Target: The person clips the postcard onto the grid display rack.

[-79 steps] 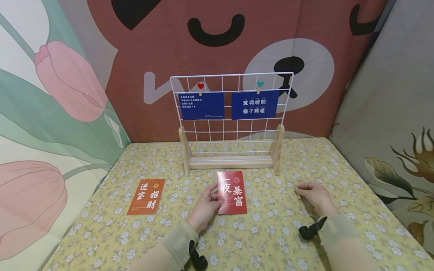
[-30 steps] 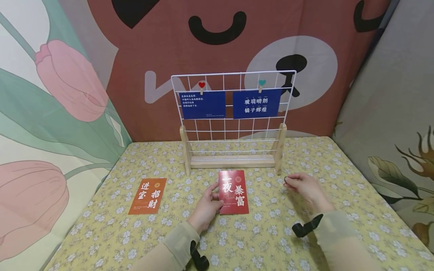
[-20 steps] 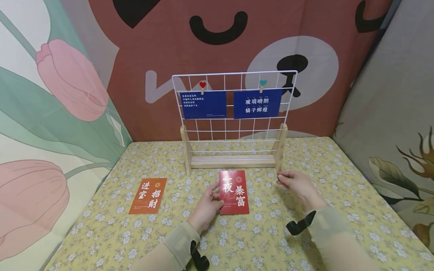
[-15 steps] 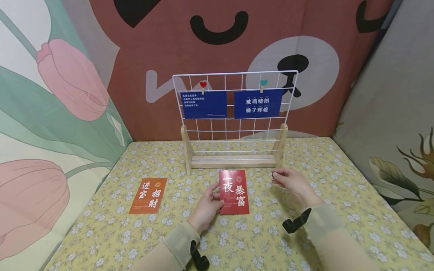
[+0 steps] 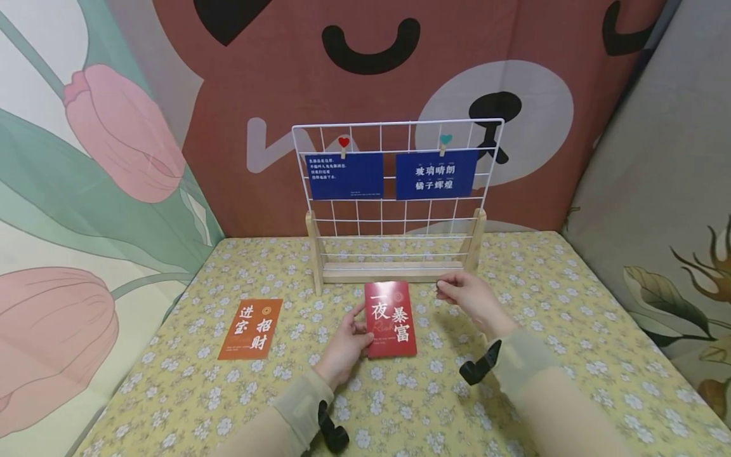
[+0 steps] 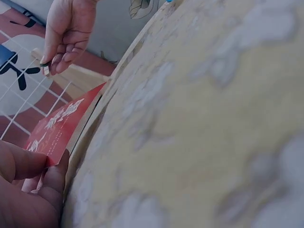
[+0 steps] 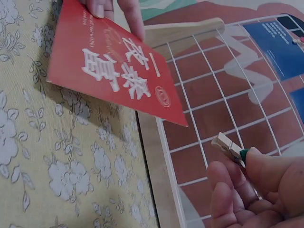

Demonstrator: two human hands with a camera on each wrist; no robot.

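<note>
My left hand [image 5: 341,348] pinches the left edge of a red card [image 5: 394,327] with white characters. In the right wrist view the card is tilted, with a shadow on the cloth under it. Just right of the card, my right hand [image 5: 473,299] pinches a small wooden clothespin [image 7: 228,146] between thumb and fingers. A dark green piece on the clothespin shows at the thumb, partly covered. Behind both hands stands a white wire grid rack [image 5: 393,219] on wooden feet. An orange card [image 5: 250,330] lies flat to the left.
Two blue cards, a left one [image 5: 346,178] and a right one [image 5: 436,176], hang on the grid. A red heart clip [image 5: 344,143] and a teal heart clip [image 5: 446,139] hold them. The table wears a yellow floral cloth [image 5: 188,393]; printed drapes surround it.
My right hand has moved left with the clothespin, from the table's right side to near the red card. The left hand has raised the red card slightly.
</note>
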